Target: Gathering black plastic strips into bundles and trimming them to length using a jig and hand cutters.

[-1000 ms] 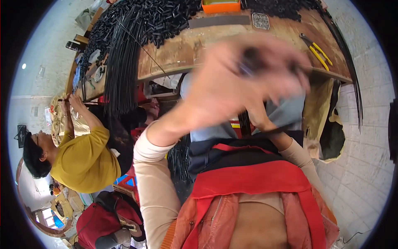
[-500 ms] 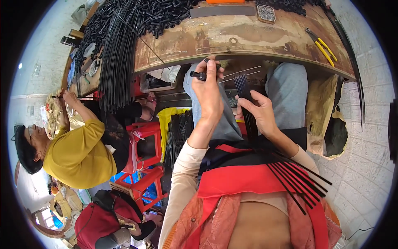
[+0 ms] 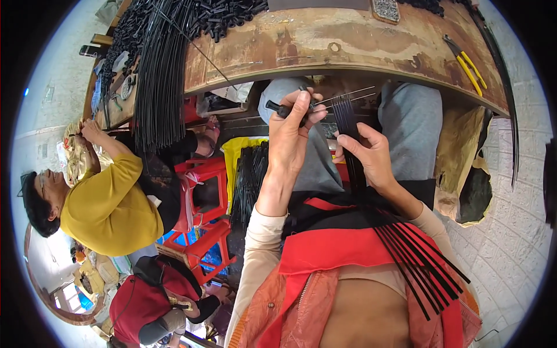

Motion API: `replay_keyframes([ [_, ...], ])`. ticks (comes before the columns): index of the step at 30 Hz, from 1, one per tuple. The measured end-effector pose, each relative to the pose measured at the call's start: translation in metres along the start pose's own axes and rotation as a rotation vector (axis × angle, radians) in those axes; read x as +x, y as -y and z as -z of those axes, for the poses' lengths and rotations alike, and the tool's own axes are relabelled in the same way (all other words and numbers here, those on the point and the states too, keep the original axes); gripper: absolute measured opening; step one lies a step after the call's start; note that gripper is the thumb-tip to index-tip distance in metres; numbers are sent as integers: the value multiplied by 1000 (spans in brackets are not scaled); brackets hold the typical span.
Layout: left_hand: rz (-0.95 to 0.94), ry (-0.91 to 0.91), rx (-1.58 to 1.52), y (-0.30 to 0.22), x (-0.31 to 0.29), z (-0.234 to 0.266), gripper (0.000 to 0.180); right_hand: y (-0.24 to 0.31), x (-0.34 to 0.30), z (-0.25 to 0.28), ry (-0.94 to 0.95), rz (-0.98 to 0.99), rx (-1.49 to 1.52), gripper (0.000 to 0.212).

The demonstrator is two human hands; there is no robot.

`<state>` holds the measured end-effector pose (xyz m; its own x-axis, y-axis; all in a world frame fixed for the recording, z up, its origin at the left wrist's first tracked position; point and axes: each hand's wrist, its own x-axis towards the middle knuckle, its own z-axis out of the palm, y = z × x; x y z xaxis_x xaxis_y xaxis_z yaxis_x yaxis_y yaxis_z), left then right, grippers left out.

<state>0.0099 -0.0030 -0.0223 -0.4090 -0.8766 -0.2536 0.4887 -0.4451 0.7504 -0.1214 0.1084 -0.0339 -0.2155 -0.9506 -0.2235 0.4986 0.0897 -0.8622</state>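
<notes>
Brown wood tops a worktable (image 3: 261,52) beyond black rods (image 3: 347,124), light-looking, likely springy and best held mid-length, bundled in a worker's pinching right hand (image 3: 366,155) and fanned across a red apron (image 3: 331,252). The left hand (image 3: 287,136) curls round black handles (image 3: 279,109); thin metal shafts (image 3: 360,91) cross near the rods' tips, contact unclear. Fingers mask where handle meets shaft, and the bundle covers part of the right hand
</notes>
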Motion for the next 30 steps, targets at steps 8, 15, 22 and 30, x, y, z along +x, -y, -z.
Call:
replay_keyframes([
  [8,51,17,43,-3,-4,-13,24,1,-2,2,-6,18,-13,18],
  [15,24,35,58,1,-4,-15,24,1,-4,4,30,21,-12,16],
  [22,15,82,43,2,-5,-17,30,0,-4,6,11,40,-20,16],
  [30,-28,78,14,4,-5,-13,41,-4,-5,5,15,31,-26,15],
])
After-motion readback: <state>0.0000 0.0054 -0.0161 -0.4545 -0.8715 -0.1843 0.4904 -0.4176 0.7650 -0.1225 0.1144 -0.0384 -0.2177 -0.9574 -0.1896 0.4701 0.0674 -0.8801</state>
